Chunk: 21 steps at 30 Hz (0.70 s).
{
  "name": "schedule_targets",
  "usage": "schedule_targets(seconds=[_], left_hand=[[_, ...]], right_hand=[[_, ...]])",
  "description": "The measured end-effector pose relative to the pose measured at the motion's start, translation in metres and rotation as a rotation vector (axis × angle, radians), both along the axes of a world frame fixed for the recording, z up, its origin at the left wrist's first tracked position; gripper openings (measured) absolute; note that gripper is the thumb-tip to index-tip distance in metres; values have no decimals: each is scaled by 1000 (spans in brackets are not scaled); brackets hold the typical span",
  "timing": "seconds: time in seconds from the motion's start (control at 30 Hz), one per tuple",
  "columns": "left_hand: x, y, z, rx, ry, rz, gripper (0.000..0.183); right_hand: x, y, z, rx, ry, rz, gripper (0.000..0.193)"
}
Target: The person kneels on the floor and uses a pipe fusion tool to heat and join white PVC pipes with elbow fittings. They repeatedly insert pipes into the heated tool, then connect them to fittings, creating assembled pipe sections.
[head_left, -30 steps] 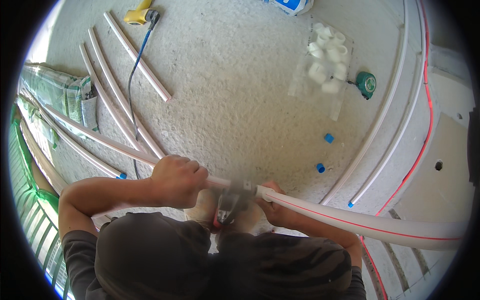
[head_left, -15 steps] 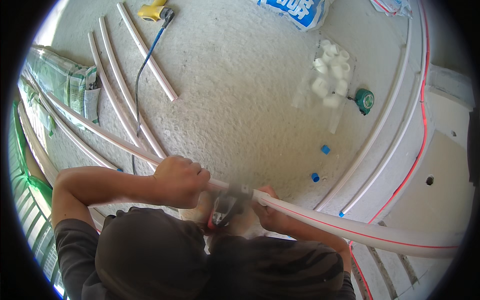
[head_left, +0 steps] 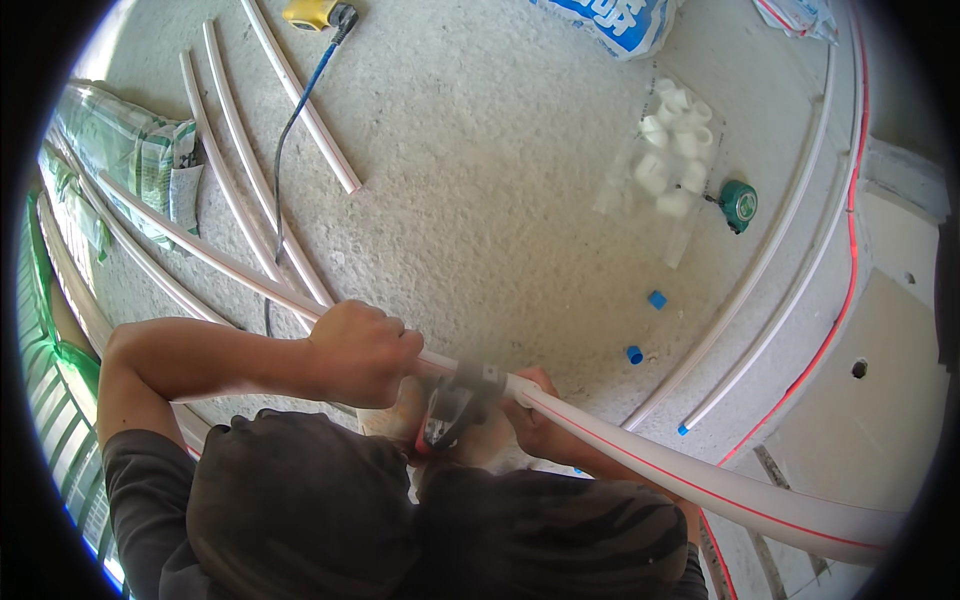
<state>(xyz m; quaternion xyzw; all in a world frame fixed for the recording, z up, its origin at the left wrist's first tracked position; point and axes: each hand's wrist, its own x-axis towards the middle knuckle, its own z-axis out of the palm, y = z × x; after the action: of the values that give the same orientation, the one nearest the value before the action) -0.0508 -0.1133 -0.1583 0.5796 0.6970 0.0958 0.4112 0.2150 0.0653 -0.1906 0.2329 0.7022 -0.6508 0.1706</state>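
My left hand (head_left: 368, 350) is closed in a fist round a white pipe (head_left: 225, 262) that runs off to the far left. To the right, my right hand (head_left: 533, 412) wraps round a white pipe with a red stripe (head_left: 650, 452), which stretches toward the lower right. Between my hands, a blurred dark tool with a red part (head_left: 462, 398) sits at the pipe, above the gap between my knees. The tool's exact kind cannot be made out. It partly hides the place where the two pipe lengths come together, and the pipe hides some of my right fingers.
Loose white pipes (head_left: 235, 130) lie on the concrete floor at left, beside a green-white bag (head_left: 130, 150) and a yellow corded tool (head_left: 310, 14). White fittings (head_left: 680, 130), a green tape measure (head_left: 738, 205) and a blue cap (head_left: 634, 354) lie at right. More pipes (head_left: 770, 250) line the wall.
The right-hand end of the striped pipe has dipped a little. The floor and its things have shifted slightly in the view. Both hands keep their hold.
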Motion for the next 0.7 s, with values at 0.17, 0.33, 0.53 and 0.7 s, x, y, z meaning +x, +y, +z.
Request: schedule_targets(seconds=[0.17,0.33,0.53,0.7], left_hand=[[0,-1,0,-17,-8,11,26],[1,-2,4,-65,-7,6,27],[-1,5,13,-168,-1,-28,19],[1,11,16,-254,70,-86,20]], right_hand=[[8,-3,-10,-29,-32,-32,21],[3,-5,-10,-42,-14,-19,19],[-2,-5,-2,-63,92,-67,18],[3,-10,-21,-107,-190,-149,16]])
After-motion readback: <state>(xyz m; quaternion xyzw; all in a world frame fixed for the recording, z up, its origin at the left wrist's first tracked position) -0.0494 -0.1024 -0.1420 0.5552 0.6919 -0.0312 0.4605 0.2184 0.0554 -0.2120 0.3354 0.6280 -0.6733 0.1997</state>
